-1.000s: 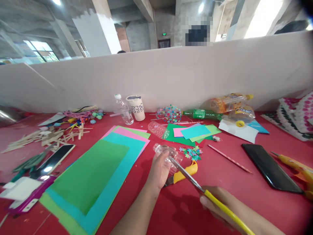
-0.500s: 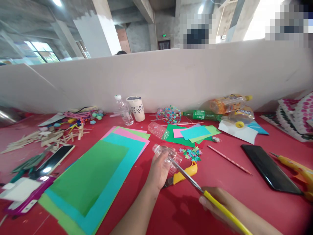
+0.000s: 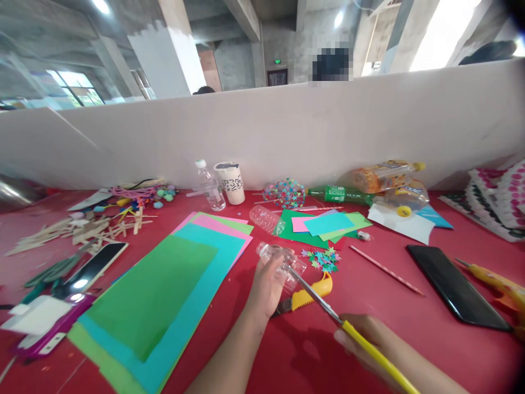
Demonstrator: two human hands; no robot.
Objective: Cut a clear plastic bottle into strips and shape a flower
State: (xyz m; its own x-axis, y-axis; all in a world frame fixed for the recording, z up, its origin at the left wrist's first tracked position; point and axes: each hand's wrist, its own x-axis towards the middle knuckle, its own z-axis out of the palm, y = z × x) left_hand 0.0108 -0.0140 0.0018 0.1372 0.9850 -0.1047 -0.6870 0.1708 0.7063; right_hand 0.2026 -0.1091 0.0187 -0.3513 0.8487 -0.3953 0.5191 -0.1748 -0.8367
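My left hand (image 3: 268, 279) is closed around a clear plastic bottle top (image 3: 296, 266), its neck pointing to the upper left. In my right hand (image 3: 365, 336) is a pair of scissors (image 3: 318, 298) with yellow handles. Their blade tips reach the plastic beside my left fingers; whether the blades are parted I cannot tell. Below the bottle piece lies a yellow utility knife (image 3: 314, 293), partly covered by my left hand and the scissors. Small coloured stars (image 3: 323, 259) are heaped just right of the bottle piece. Behind it rests a cut clear bottle bottom (image 3: 266, 220).
Stacked coloured paper (image 3: 151, 295) spreads across the left. Wooden sticks (image 3: 49, 232) and a phone (image 3: 96, 268) lie beyond it. At right are a pink striped straw (image 3: 388, 270), a black phone (image 3: 455, 284) and a yellow glue gun (image 3: 496, 282). A green bottle (image 3: 340, 193) lies near the white partition (image 3: 262, 131).
The camera view has shifted slightly, so the table things appear a little to the right. My hands, the bottle top and the scissors keep nearly the same pose.
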